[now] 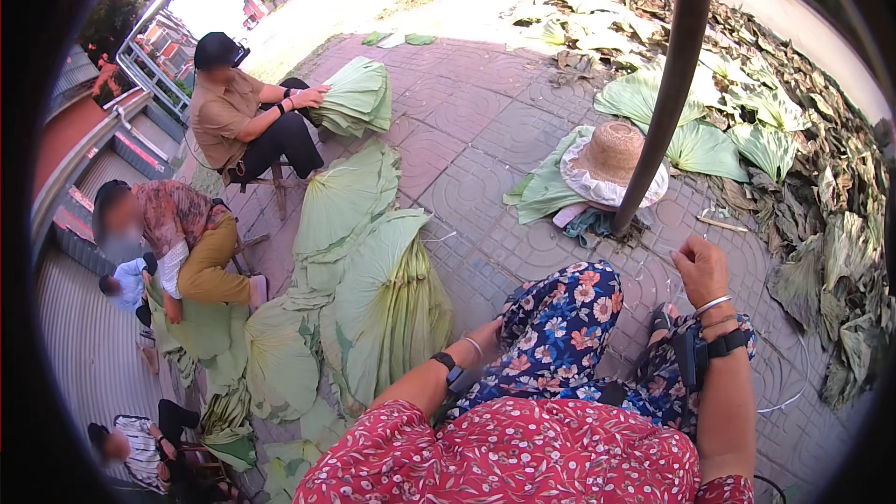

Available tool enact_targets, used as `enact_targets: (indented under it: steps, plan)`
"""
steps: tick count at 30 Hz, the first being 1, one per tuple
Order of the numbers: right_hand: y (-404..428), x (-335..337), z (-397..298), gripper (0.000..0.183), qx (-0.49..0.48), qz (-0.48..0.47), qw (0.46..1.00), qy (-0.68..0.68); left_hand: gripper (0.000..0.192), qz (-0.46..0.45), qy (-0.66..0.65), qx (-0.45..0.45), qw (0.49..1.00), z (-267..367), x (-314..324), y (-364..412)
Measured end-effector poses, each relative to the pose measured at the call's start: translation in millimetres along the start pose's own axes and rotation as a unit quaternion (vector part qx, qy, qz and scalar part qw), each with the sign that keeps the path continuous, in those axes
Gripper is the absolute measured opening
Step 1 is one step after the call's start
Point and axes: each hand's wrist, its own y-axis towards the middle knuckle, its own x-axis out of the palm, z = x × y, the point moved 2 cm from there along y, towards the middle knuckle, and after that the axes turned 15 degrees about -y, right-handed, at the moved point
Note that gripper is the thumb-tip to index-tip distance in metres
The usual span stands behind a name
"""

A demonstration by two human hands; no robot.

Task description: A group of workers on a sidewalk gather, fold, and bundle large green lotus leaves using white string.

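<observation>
My left hand (pixel 491 337) is beside my left knee, against the blue floral trousers (pixel 560 315); its fingers are blurred and partly hidden. Raised above the paving past my right knee is my right hand (pixel 702 271), fingers curled in, with nothing visible in them. Left of my knee lies a thick stack of large green lotus leaves (pixel 392 301), folded and gathered in pleats. More flat leaves (pixel 283 357) spread to its left. A straw hat (pixel 610 154) with a white frilled brim rests on a green leaf (pixel 539 182) ahead.
A dark metal pole (pixel 665 84) rises beside the hat. Dried leaves (pixel 833 224) heap along the right. A white cord (pixel 805 371) lies near my right arm. One seated person (pixel 231 105) holds a leaf bundle (pixel 357 98); several others sit at left among leaves.
</observation>
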Motion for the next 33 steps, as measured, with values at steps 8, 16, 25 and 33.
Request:
enact_targets:
  steps: [8, 16, 25, 33]
  plan:
    - [3.7, 4.1, -7.4, 0.017, -0.004, -0.019, 1.000, -0.008, 0.050, 0.055, -0.006, -0.040, 0.998, -13.4, -45.9, 58.1]
    - [17.6, 19.0, -41.7, 0.016, -0.045, -0.068, 0.997, -0.010, 0.037, 0.003, -0.029, -0.063, 0.998, -16.8, -66.1, 49.0]
    - [24.7, 38.7, -62.7, 0.015, -0.092, -0.109, 0.989, -0.030, 0.044, -0.027, -0.048, -0.044, 0.998, -15.0, -65.2, 34.8]
    - [23.6, 42.4, -65.3, 0.016, -0.119, -0.091, 0.988, -0.022, 0.050, -0.019, -0.067, -0.080, 0.994, -22.2, -68.9, 42.8]
